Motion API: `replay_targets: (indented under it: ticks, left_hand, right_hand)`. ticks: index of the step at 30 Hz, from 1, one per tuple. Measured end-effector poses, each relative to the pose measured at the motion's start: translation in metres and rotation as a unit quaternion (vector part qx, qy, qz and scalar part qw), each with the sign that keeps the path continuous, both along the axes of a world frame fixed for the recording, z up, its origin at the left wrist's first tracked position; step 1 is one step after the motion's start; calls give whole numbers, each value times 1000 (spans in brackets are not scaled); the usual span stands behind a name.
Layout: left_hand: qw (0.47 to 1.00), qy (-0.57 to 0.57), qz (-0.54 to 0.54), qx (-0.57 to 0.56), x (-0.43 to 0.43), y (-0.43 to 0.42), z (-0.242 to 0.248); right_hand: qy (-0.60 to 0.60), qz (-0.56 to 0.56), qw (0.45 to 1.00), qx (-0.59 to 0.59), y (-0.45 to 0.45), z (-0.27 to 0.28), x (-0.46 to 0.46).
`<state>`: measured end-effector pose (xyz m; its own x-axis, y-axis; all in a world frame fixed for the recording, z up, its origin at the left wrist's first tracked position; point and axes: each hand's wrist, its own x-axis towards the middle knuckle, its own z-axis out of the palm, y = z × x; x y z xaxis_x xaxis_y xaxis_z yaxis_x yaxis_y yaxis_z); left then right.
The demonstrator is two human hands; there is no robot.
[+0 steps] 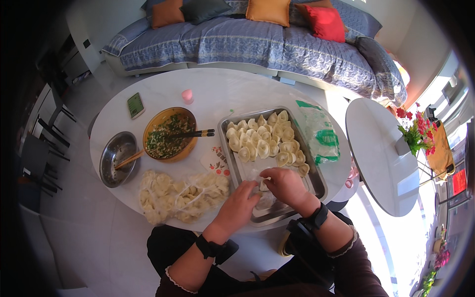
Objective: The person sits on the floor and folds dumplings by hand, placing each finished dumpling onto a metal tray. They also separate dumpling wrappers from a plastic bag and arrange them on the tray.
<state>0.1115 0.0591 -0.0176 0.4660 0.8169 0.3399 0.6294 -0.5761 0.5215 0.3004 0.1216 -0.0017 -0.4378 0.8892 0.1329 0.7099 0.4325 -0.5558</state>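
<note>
Over the front part of a metal tray (321,191), both of my hands are at a thin clear plastic bag (265,201). My left hand (239,203) pinches its upper left side. From the right, my right hand (287,186) grips the bag with bent fingers. A pale dumpling (264,184) shows between the hands; whether it lies inside the plastic is hard to see. Rows of folded dumplings (263,148) fill the far half of the tray. Left of the tray lie clear bags packed with dumplings (185,195).
A yellow bowl (178,157) holds chopped filling and dark chopsticks (195,133). Beside it are a steel bowl (107,159) with wooden chopsticks (130,159), a phone (136,105) and a pink cup (187,96). A green-printed plastic bag (321,133) lies right of the tray.
</note>
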Motion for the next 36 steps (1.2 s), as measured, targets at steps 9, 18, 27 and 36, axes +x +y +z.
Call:
replay_targets:
  ticks: [9, 18, 27, 36]
  left_hand:
    - [1000, -21, 3, 5, 2, 2, -2]
    - [999, -32, -6, 2, 2, 2, 1]
    - [1000, -20, -8, -3, -1, 1, 5]
    - [1000, -12, -7, 2, -2, 1, 4]
  right_hand:
    - [37, -131, 991, 21, 35, -1, 36]
    - [-51, -92, 994, 29, 48, -23, 39]
    - [-101, -100, 990, 5, 48, -25, 36]
    - [-105, -147, 983, -29, 45, -18, 33]
